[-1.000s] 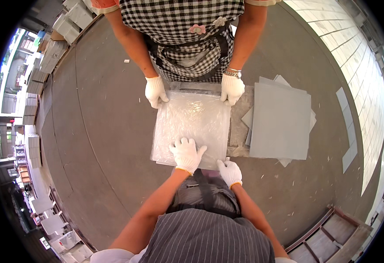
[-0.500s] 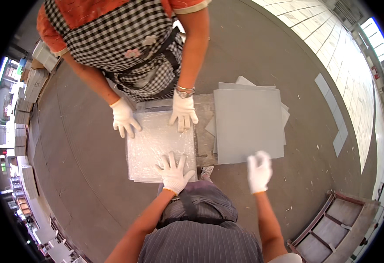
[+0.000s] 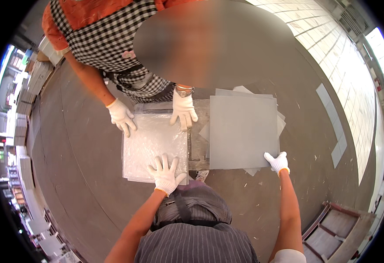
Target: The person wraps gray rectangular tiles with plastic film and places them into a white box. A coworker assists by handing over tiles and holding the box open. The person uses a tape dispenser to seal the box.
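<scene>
My left hand (image 3: 166,176), in a white knit glove, lies flat with fingers spread on the near part of a stack of square sheets under clear crinkled plastic film (image 3: 152,144). At the near right corner of a smooth grey square sheet (image 3: 243,131), my gloved right hand (image 3: 278,162) grips the edge; its thumb rests on top and the other fingers are partly hidden. Across from me, a co-worker's gloved left hand (image 3: 184,113) and right hand (image 3: 122,118) press on the far part of the film-covered stack.
Both piles rest on a worn low bench (image 3: 200,151). More sheets stick out askew beneath the grey one. A wooden frame (image 3: 336,230) stands at lower right, light strips (image 3: 333,127) lie on the floor, and stacked panels (image 3: 36,81) line the left. A blurred oval covers the top middle.
My right hand has moved right and come onto the grey sheet's near right corner. My left hand stays spread on the film. The view has shifted slightly.
</scene>
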Demonstrator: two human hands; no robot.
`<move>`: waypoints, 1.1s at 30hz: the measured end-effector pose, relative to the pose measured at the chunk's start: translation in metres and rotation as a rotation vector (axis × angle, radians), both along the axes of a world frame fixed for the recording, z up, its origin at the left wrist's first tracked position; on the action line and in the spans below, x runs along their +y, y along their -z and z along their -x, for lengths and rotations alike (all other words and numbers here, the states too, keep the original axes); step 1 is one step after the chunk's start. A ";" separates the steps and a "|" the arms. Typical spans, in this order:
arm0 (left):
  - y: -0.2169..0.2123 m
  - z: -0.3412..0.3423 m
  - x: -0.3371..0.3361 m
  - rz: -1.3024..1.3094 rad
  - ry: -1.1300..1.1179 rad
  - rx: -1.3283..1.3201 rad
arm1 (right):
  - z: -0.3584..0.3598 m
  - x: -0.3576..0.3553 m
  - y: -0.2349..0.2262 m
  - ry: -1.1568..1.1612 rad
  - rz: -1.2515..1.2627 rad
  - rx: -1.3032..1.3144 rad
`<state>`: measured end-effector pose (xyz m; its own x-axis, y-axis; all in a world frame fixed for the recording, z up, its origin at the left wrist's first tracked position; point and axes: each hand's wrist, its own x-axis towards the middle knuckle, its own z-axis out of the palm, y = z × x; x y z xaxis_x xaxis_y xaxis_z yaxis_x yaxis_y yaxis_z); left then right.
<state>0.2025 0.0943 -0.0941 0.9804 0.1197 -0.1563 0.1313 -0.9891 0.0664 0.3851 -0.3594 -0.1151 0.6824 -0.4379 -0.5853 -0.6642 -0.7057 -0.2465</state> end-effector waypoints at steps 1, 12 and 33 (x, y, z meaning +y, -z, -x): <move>0.000 0.000 0.000 -0.001 -0.004 0.010 | 0.000 -0.001 -0.001 -0.002 -0.015 -0.020; 0.012 0.009 0.004 0.003 -0.048 0.074 | -0.022 0.028 -0.128 -0.084 -0.499 0.191; 0.015 0.016 0.017 0.108 -0.108 0.046 | 0.010 0.143 -0.218 -0.159 -0.757 -0.222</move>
